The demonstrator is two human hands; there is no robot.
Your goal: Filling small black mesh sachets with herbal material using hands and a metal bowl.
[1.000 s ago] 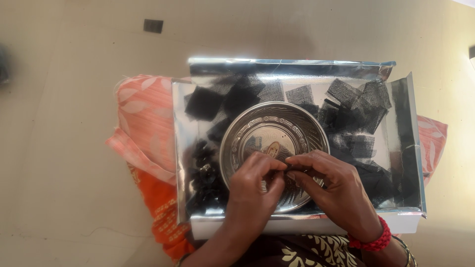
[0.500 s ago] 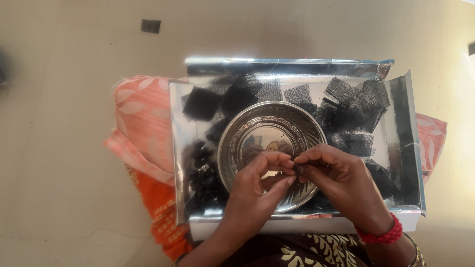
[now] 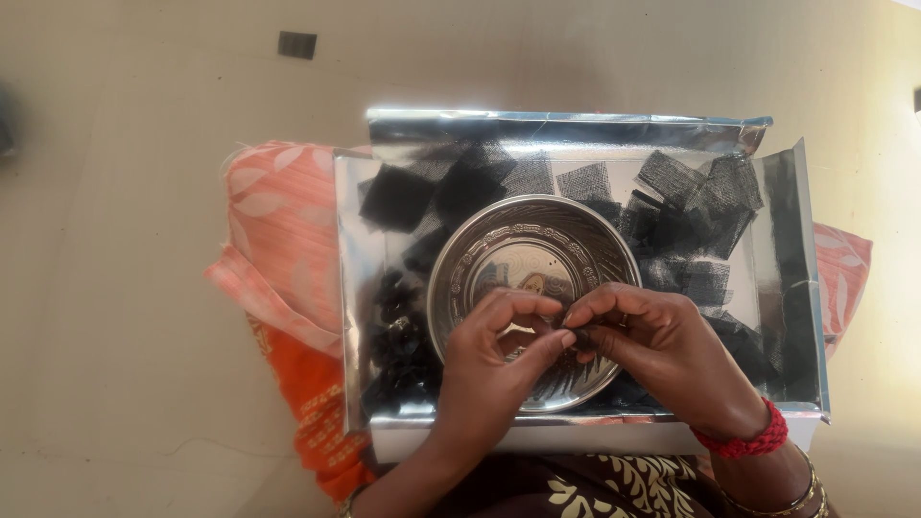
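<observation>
Hands are meeting over a steel bowl point(image 3: 533, 251), fingertips pinching a tiny dark piece point(image 3: 579, 338) between them. The left hand point(image 3: 494, 369) is curling thumb and forefinger toward it from 9 o'clock, its grip closing on the piece's left end; the right hand point(image 3: 662, 350), wearing a red bracelet point(image 3: 753, 441) at the wrist, is pinching it from 3 o'clock. The piece is looking black and small, mostly hidden by the fingertips, so its shape cannot be told.

The bowl is sitting at the middle of a shiny silver tray point(image 3: 576, 129) with raised walls. Black mesh squares point(image 3: 691, 206), thin and see-through, are lying scattered in the tray from 10 o'clock round to 4 o'clock of the bowl, some overlapping. At 8 o'clock of the bowl a heap of crumpled black bits point(image 3: 398, 341) is lying against the tray's left wall. An orange and pink patterned cloth point(image 3: 283, 249) is spreading under the tray, showing at 9 o'clock and at 3 o'clock. All of it is resting on a pale floor point(image 3: 125, 288), with a small dark rectangle point(image 3: 296, 44) lying well apart at 11 o'clock.
</observation>
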